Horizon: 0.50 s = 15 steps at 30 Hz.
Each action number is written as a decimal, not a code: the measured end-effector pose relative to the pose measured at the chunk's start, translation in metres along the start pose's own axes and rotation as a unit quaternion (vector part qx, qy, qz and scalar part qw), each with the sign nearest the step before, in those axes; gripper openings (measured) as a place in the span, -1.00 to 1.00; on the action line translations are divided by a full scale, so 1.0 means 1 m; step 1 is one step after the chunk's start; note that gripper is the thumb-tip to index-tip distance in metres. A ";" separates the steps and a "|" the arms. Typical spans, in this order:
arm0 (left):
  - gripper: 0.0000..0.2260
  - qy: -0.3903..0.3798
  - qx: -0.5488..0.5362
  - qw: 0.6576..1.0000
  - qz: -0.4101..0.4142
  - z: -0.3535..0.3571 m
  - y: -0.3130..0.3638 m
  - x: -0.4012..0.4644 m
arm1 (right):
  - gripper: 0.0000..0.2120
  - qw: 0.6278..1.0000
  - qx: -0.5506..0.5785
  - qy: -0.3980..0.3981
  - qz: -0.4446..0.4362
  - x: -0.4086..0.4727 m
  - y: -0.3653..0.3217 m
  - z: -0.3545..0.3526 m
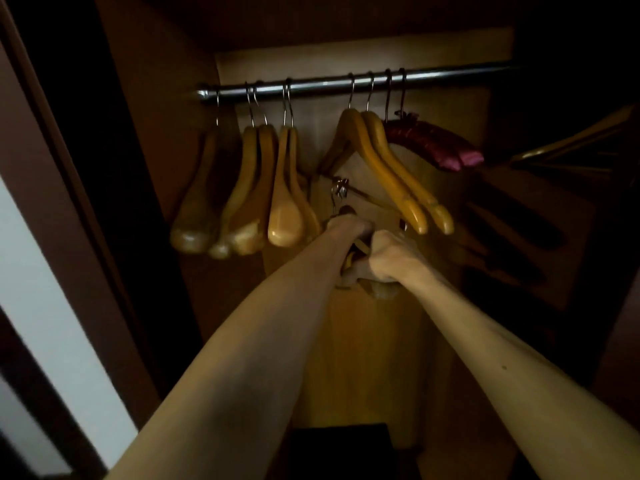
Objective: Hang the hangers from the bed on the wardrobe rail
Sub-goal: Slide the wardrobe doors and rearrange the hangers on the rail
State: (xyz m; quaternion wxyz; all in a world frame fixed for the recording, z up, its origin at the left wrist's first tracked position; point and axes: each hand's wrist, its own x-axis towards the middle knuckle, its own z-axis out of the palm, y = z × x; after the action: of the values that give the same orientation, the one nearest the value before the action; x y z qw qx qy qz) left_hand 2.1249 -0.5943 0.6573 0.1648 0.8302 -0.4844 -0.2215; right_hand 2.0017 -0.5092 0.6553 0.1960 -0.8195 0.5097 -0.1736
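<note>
A chrome wardrobe rail (322, 85) runs across the top of the open wardrobe. Several wooden hangers hang from it: a thick-shouldered group (242, 195) on the left and two slimmer ones (391, 174) right of centre. A dark red padded hanger (433, 142) hangs furthest right. Below the rail, my left hand (348, 225) and my right hand (388, 259) both grip a bunch of wooden hangers (356, 268), held close together. The bunch's metal hooks (337, 195) stick up above my left hand. Most of the bunch is hidden behind my hands.
The wardrobe's left side panel (145, 168) and door edge (52, 174) stand close on the left. A dark wooden frame (571, 143) juts in at the right. A dark box (339, 445) sits on the wardrobe floor. Rail space shows between the two hanger groups.
</note>
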 end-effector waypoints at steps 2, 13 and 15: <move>-0.55 0.010 -0.061 0.998 -0.017 0.035 -0.020 0.010 | -0.69 0.999 -0.007 0.008 0.036 -0.016 0.012 0.025; -0.84 0.025 -0.334 0.941 -0.046 0.166 -0.120 -0.058 | 0.08 0.998 0.005 0.037 0.056 -0.108 0.070 0.208; -0.86 0.013 -0.352 0.935 -0.037 0.176 -0.137 -0.066 | 0.02 0.997 0.069 0.009 0.027 -0.119 0.082 0.216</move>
State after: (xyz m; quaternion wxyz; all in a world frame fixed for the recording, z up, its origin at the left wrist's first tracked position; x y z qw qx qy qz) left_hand 2.1034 -0.4818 0.4547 0.4438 0.7393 -0.3423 -0.3732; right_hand 1.9933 -0.4034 0.4175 0.2526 -0.7883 0.5201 -0.2103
